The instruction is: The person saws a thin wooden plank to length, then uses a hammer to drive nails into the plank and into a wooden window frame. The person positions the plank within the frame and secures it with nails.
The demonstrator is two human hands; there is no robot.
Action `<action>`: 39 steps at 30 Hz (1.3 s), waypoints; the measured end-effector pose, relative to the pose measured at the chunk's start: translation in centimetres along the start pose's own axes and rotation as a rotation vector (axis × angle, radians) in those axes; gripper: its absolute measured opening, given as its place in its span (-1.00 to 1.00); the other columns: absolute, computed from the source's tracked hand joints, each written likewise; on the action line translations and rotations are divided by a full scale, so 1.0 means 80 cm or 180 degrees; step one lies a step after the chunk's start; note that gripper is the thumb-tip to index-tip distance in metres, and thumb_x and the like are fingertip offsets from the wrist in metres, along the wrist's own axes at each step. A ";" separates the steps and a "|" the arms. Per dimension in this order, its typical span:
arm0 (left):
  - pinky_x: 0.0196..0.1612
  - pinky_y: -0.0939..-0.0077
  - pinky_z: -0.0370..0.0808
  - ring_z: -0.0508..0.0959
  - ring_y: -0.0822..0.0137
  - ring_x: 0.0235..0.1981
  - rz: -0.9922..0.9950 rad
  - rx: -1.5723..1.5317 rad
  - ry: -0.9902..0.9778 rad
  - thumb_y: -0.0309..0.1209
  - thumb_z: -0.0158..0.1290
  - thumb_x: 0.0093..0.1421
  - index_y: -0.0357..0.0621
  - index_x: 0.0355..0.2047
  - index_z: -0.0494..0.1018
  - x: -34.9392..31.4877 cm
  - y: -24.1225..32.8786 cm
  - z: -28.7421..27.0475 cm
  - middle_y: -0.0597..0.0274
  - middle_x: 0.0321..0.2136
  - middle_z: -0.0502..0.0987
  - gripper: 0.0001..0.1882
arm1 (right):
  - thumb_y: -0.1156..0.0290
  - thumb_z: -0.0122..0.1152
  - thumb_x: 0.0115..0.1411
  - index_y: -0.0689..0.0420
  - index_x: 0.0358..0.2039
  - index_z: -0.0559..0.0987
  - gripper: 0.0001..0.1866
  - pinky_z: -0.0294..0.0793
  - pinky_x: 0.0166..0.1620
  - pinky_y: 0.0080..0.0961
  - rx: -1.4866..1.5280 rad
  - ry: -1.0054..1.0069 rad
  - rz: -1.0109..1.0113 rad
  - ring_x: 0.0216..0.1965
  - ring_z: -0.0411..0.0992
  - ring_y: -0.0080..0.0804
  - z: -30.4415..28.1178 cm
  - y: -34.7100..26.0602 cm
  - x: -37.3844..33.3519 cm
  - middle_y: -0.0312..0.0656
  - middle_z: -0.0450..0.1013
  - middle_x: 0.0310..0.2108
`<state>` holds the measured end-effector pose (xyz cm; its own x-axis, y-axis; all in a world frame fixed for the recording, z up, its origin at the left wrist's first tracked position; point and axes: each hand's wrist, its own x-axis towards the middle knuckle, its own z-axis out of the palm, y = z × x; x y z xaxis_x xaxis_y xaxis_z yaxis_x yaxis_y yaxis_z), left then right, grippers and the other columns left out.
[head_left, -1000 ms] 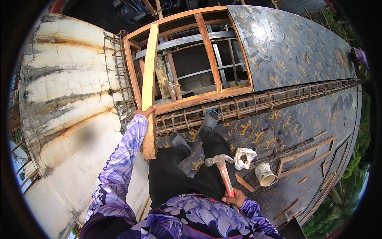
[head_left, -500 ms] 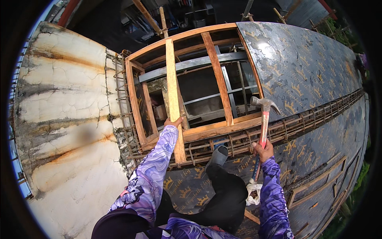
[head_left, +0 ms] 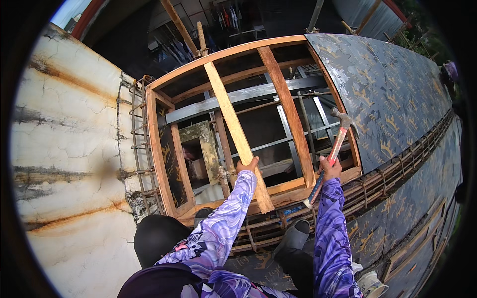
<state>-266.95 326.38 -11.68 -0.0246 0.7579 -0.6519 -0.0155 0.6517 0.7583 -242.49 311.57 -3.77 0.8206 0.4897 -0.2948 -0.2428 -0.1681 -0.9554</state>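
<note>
- Reaching toward 1 o'clock, the left hand point(head_left: 247, 165) wraps round the lower part of a long, pale yellow wooden plank point(head_left: 229, 116), thumb on its 3 o'clock side.
- The plank slants from 11 to 5 o'clock across a rectangular reddish-brown timber frame point(head_left: 159, 154).
- Stretched toward 12 o'clock, the right hand point(head_left: 330, 168) clasps mid-handle a claw hammer point(head_left: 339, 141) with a grey metal head and red-and-blue handle, head leaning toward 1 o'clock.
- A dark grey, gold-patterned board point(head_left: 387, 104) lies at the frame's 2 o'clock side.
</note>
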 end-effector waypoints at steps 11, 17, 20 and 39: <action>-0.71 0.33 0.51 0.49 0.20 -0.72 0.0153 -0.0014 -0.0039 -0.39 0.30 0.03 -0.35 -0.21 0.37 0.033 -0.029 -0.006 0.05 -0.57 0.48 -0.58 | 0.41 0.38 0.07 0.15 -0.42 0.39 -0.72 0.30 -0.67 -0.53 0.0194 0.0436 0.0229 -0.77 0.27 -0.51 0.012 0.088 -0.058 -0.28 0.32 -0.71; -0.70 0.32 0.54 0.49 0.22 -0.69 0.0068 -0.0082 -0.0037 -0.42 0.29 0.04 -0.30 -0.22 0.37 0.018 -0.041 0.006 0.10 -0.58 0.47 -0.62 | 0.42 0.38 0.05 0.14 -0.42 0.37 -0.71 0.32 -0.68 -0.53 0.0472 0.0625 0.0331 -0.76 0.27 -0.50 0.016 0.090 -0.078 -0.26 0.32 -0.70; -0.69 0.31 0.54 0.49 0.22 -0.69 0.0018 -0.0054 -0.0068 -0.42 0.29 0.04 -0.31 -0.23 0.37 0.022 -0.039 0.005 0.09 -0.58 0.47 -0.62 | 0.42 0.38 0.05 0.14 -0.42 0.36 -0.70 0.32 -0.68 -0.53 0.0492 0.0653 0.0214 -0.77 0.27 -0.49 0.023 0.093 -0.080 -0.25 0.31 -0.71; -0.69 0.32 0.55 0.50 0.22 -0.70 0.0080 0.0086 0.0036 -0.41 0.30 0.03 -0.29 -0.22 0.37 0.043 -0.044 -0.008 0.09 -0.57 0.48 -0.62 | 0.43 0.35 0.07 0.12 -0.45 0.36 -0.73 0.35 -0.65 -0.54 0.0361 0.0497 0.0560 -0.76 0.26 -0.53 0.030 0.120 -0.099 -0.30 0.29 -0.73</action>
<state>-267.64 326.66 -16.57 -0.0361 0.7737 -0.6325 0.0123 0.6332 0.7739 -252.56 308.17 -10.65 0.8284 0.3218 -0.4584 -0.4381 -0.1377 -0.8883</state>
